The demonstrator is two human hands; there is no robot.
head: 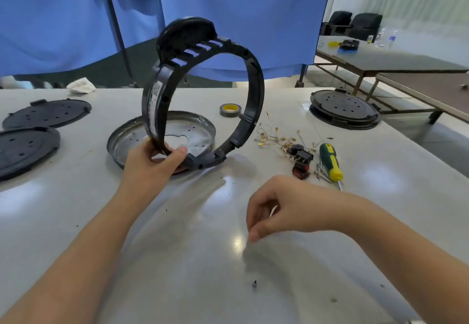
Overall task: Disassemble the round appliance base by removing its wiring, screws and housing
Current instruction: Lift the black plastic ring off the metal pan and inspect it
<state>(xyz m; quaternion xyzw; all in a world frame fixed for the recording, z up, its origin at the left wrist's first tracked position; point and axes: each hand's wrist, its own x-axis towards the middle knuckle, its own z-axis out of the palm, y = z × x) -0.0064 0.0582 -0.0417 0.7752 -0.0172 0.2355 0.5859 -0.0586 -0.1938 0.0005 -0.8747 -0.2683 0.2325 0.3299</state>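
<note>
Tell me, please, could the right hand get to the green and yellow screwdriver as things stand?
Probably yes: the right hand holds nothing large, and bare table lies between it and the screwdriver.

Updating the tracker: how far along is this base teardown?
Mostly done. Wires, switch parts and screws lie loose beside the screwdriver. The metal pan sits bare on the table. In hand: the left hand grips the black housing ring, tilted up off the pan; right hand loosely curled, contents unclear. Left: another base looks assembled.
</note>
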